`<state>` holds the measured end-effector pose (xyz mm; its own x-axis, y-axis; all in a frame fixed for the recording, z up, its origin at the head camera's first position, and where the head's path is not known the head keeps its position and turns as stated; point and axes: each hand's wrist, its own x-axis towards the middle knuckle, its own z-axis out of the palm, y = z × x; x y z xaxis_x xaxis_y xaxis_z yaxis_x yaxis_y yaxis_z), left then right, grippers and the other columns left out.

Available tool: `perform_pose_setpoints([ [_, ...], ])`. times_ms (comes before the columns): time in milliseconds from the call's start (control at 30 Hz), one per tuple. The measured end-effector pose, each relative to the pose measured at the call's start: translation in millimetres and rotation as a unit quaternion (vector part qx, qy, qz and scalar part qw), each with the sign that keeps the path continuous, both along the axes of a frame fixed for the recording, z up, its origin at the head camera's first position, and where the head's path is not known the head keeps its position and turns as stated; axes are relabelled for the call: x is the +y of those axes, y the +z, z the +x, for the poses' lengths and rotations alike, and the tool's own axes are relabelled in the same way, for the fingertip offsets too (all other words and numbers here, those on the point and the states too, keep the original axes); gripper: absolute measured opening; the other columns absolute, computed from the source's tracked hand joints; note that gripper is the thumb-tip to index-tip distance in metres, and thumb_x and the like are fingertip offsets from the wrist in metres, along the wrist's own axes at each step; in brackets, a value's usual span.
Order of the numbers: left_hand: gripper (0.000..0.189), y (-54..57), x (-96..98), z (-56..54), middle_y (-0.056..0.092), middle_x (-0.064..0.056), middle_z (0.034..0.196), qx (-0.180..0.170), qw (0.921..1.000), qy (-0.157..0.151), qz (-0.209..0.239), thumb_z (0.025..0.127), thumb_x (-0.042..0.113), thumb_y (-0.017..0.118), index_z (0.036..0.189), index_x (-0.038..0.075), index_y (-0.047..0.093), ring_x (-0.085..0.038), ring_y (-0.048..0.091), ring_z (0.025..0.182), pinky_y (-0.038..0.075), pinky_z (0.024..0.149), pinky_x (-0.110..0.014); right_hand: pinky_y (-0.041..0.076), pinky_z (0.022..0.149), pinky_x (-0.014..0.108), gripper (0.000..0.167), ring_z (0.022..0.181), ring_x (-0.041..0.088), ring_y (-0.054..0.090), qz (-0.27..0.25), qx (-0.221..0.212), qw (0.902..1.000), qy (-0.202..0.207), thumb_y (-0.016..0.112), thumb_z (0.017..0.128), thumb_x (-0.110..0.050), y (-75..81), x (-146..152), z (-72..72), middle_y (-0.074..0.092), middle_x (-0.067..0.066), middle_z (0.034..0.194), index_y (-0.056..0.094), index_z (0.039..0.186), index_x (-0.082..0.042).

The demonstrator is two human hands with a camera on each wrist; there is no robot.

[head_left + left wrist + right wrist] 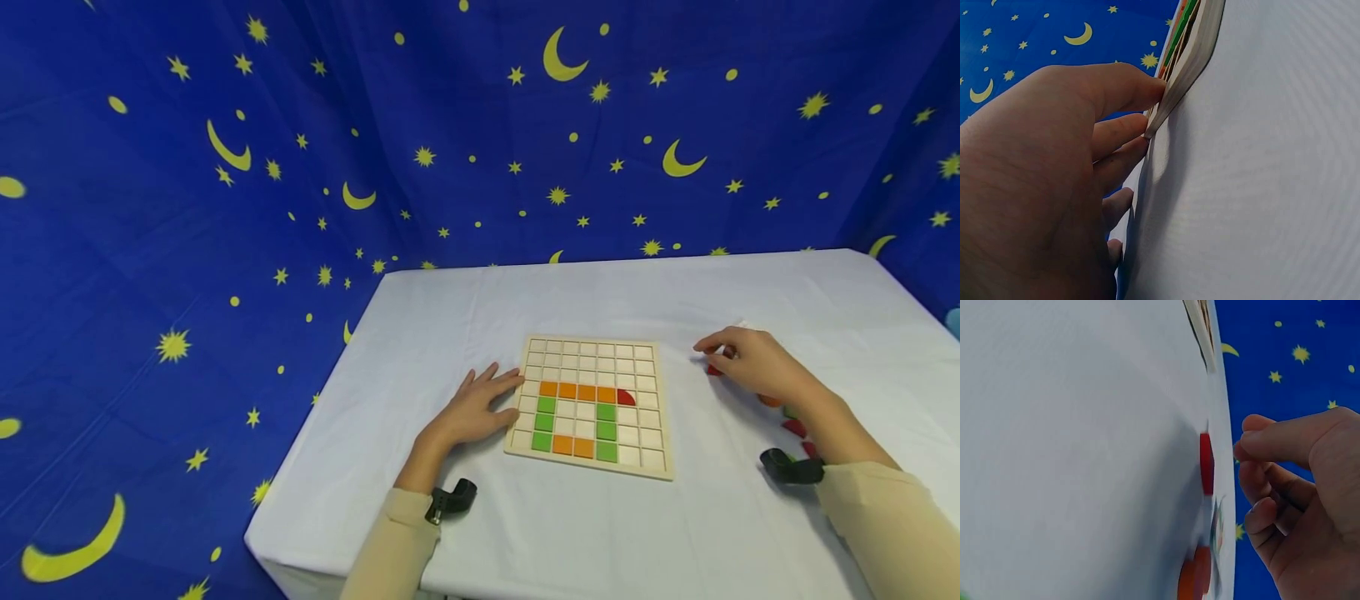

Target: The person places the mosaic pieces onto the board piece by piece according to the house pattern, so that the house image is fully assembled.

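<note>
My left hand [476, 408] lies at the left edge of a square wooden grid board [624, 367], fingers spread; in the left wrist view the thumb [1147, 92] touches the board's edge. Orange tiles [567, 391] and green tiles [543, 422] form a rectangular outline in the grid, with a red rounded tile [626, 397] at its upper right. To the right of the board, my right hand [757, 362] hovers over loose pieces. Its fingers are bent, thumb and index tips close together with nothing visible between them. A red piece [1207, 464] stands out on the cloth just below those tips.
More loose pieces, an orange one [769, 401], a red one [795, 427] and some green, lie partly hidden beneath the right forearm. A white cloth [450, 317] covers the table. Behind hangs a blue curtain [480, 192] with yellow moons and stars.
</note>
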<state>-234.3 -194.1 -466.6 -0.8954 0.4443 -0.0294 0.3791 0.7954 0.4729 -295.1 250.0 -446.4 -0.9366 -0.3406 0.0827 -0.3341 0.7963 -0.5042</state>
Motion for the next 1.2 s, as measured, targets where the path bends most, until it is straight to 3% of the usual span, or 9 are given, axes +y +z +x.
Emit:
perform_pose_setpoints([
  [167, 0.057, -0.8, 1.4, -0.4, 0.03, 0.013, 0.152, 0.0, 1.0, 0.0, -0.001, 0.093, 0.039, 0.057, 0.147, 0.026, 0.043, -0.017, 0.009, 0.145, -0.001, 0.115, -0.043, 0.045, 0.083, 0.058, 0.023, 0.091, 0.034, 0.053, 0.002, 0.003, 0.9998, -0.019, 0.061, 0.089, -0.004, -5.7, 10, -0.6, 0.062, 0.022, 0.108, 0.07, 0.11, 0.0],
  [433, 0.056, 0.5, 2.6, -0.2, 0.031, 0.011, 0.152, 0.0, 0.9999, -0.004, 0.01, 0.093, 0.038, 0.057, 0.146, 0.025, 0.044, -0.019, 0.011, 0.145, -0.001, 0.115, -0.044, 0.044, 0.072, 0.042, 0.022, 0.08, 0.027, 0.047, 0.012, 0.009, 0.9998, -0.014, 0.062, 0.085, 0.001, -9.3, 16, -1.4, 0.065, 0.017, 0.1, 0.071, 0.106, 0.001],
  [633, 0.056, 0.1, 4.6, -1.1, 0.03, 0.012, 0.152, 0.0, 1.0, -0.005, 0.008, 0.093, 0.037, 0.057, 0.146, 0.025, 0.044, -0.018, 0.01, 0.145, -0.001, 0.115, -0.044, 0.044, 0.085, 0.056, 0.023, 0.095, 0.036, 0.053, 0.012, 0.004, 0.9999, 0.006, 0.063, 0.086, -0.001, -7.0, 18, 1.3, 0.066, 0.019, 0.105, 0.071, 0.107, -0.002],
  [800, 0.057, -0.9, 5.5, -2.4, 0.03, 0.012, 0.152, 0.002, 0.9999, -0.009, 0.007, 0.093, 0.038, 0.057, 0.146, 0.026, 0.043, -0.018, 0.01, 0.145, -0.001, 0.115, -0.044, 0.039, 0.092, 0.065, 0.024, 0.108, 0.044, 0.051, 0.011, -0.003, 0.9999, -0.002, 0.062, 0.086, 0.002, -5.4, 19, 3.4, 0.062, 0.025, 0.112, 0.07, 0.109, 0.0],
  [900, 0.057, -0.8, 3.9, -1.8, 0.03, 0.012, 0.152, 0.0, 1.0, -0.006, 0.007, 0.093, 0.038, 0.058, 0.146, 0.025, 0.044, -0.018, 0.01, 0.145, -0.001, 0.115, -0.044, 0.048, 0.08, 0.053, 0.025, 0.091, 0.034, 0.052, 0.017, -0.002, 0.9998, 0.011, 0.065, 0.084, 0.001, -7.0, 18, 2.7, 0.065, 0.019, 0.106, 0.07, 0.108, 0.0],
  [1033, 0.057, -1.2, 0.7, -1.0, 0.031, 0.011, 0.152, 0.002, 1.0, -0.003, 0.004, 0.093, 0.038, 0.058, 0.146, 0.025, 0.044, -0.018, 0.01, 0.145, -0.001, 0.115, -0.045, 0.039, 0.062, 0.034, 0.026, 0.076, 0.022, 0.045, 0.016, -0.002, 0.9994, 0.031, 0.069, 0.083, -0.003, -9.6, 13, 2.1, 0.063, 0.005, 0.093, 0.072, 0.108, -0.004],
  [1200, 0.057, 1.4, -1.3, -0.1, 0.03, 0.011, 0.153, 0.0, 1.0, -0.005, 0.003, 0.093, 0.039, 0.057, 0.147, 0.025, 0.043, -0.018, 0.01, 0.145, -0.001, 0.115, -0.044, 0.039, 0.059, 0.029, 0.029, 0.073, 0.018, 0.045, -0.001, 0.01, 0.9982, 0.059, 0.071, 0.078, 0.0, -11.5, 2, 3.4, 0.061, 0.001, 0.089, 0.074, 0.106, -0.007],
])
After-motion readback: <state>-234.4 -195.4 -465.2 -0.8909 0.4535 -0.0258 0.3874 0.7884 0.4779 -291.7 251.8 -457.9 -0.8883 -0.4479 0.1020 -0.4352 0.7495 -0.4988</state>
